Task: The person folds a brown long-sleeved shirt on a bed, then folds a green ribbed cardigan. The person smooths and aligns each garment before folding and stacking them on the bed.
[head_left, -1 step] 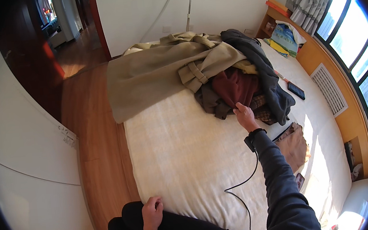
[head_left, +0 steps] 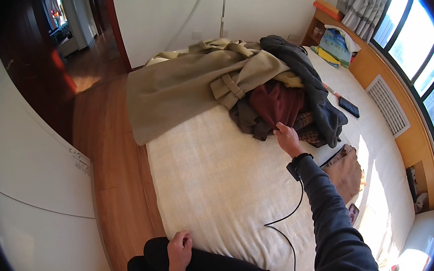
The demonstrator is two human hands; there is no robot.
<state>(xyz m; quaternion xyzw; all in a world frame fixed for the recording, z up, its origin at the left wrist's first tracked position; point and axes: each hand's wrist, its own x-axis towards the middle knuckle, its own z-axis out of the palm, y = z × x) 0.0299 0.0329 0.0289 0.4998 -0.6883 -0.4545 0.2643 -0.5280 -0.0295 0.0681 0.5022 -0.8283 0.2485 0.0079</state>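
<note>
The right hand [head_left: 287, 140] pinches the near edge of a maroon garment [head_left: 279, 103] on a cream-covered bed [head_left: 201, 184], thumb and fingers closed on the cloth, as I watch remotely through the head camera. The garment lies heaped between a khaki coat [head_left: 177, 97] with a strapped cuff, spread to the left, and a dark gray garment [head_left: 319, 97] at right, where I also see a brush [head_left: 348, 106] and a brown garment [head_left: 344, 173]. The left hand [head_left: 179, 254] rests by black trousers [head_left: 224, 269], fingers loosely curled; I cannot tell whether they hold anything.
</note>
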